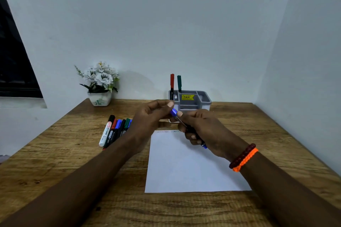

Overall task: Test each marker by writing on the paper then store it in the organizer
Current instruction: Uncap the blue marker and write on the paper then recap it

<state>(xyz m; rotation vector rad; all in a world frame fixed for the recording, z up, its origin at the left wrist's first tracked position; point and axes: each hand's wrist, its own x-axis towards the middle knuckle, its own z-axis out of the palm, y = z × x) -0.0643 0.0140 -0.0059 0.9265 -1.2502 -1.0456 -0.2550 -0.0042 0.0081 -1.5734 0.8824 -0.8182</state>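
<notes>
Your right hand (pixel 201 127) holds the slim dark-barrelled blue marker (pixel 186 126) with its grip clamped round the barrel, above the far edge of the white sheet of paper (pixel 184 167). Your left hand (pixel 147 118) pinches the marker's blue cap (pixel 174 112) between thumb and forefinger, its grip closed on the cap. Holding barrel and cap in opposite hands lets you pull or press along the marker's axis; whether the cap is coming off or going on cannot be told here.

Two small scribbles (pixel 167 131) sit at the paper's top edge, and a red-capped marker (pixel 172 83) and a green-capped marker (pixel 179 83) stand upright in the grey plastic organizer (pixel 203 97) at the back of the wooden tabletop (pixel 73 153). Judged from this, two markers are finished.

The untested markers (pixel 115 131) lie side by side just left of the paper, within reach of your left hand. Keep the paper clear below the tip.
</notes>
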